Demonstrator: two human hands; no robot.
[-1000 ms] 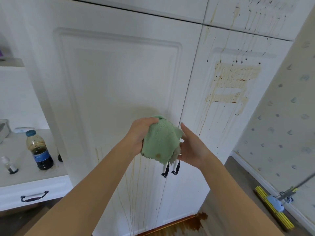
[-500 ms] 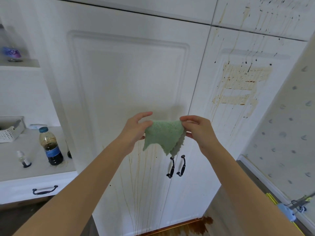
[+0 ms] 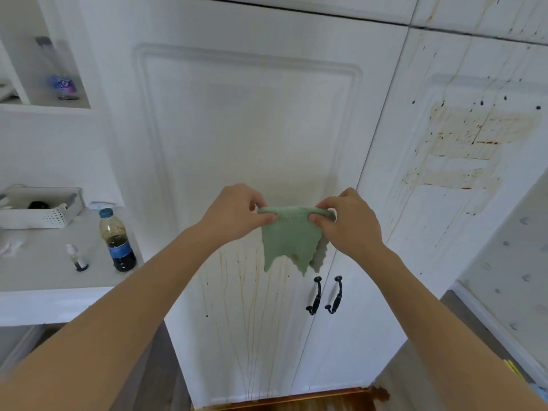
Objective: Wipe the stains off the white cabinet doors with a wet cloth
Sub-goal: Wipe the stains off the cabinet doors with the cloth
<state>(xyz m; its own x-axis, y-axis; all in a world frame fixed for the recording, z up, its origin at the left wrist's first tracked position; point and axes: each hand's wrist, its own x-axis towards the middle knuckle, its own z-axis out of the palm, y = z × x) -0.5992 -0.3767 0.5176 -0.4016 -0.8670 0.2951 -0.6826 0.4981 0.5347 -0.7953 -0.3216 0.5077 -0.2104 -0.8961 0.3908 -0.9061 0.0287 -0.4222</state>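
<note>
A green cloth hangs unfolded between my hands, in front of the white cabinet. My left hand pinches its top left corner and my right hand pinches its top right edge. The left cabinet door is mostly white, with thin brown drip lines below the cloth. The right cabinet door carries a broad smeared brown stain, dark specks and long runs. Two black handles sit just under the cloth.
A counter at the left holds a bottle of dark liquid, a small dropper bottle and a white basket. A brown puddle lies on the floor at the cabinet's foot. A dotted wall rises on the right.
The cloth went from bunched in my hands to spread open, held by its upper corners. My hands moved apart and the view shifted right and slightly back.
</note>
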